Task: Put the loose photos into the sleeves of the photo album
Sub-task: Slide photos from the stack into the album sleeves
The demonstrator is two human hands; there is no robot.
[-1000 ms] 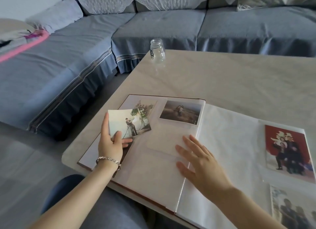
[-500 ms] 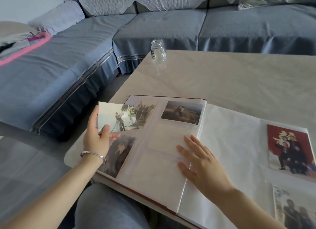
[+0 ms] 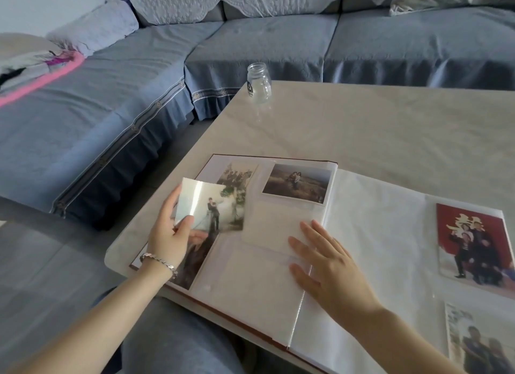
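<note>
Pale table (image 3: pixel 390 128) before blue sofa (image 3: pixel 139 94): photo album (image 3: pixel 376 234) open, frame centre. Left hand (image 3: pixel 170 234) pinches loose photo (image 3: pixel 211 206) over left page, likely lining it up for sleeve. Right hand (image 3: pixel 331 267) spread flat, pressing page steady.

Place: a home living room is showing here.
Seating: a blue-covered corner sofa (image 3: pixel 250 47) is wrapping around the far and left sides, with quilted covers (image 3: pixel 178 2) draping over its backrest.
Bedding: a pillow (image 3: pixel 94 25) and a pink-edged folded blanket (image 3: pixel 36 66) are lying at the sofa's left end.
Table: a pale stone-look table (image 3: pixel 390 128) is standing near the sofa, carrying a glass jar (image 3: pixel 259 83) and an open photo album (image 3: pixel 376 234) of personal pictures.
</note>
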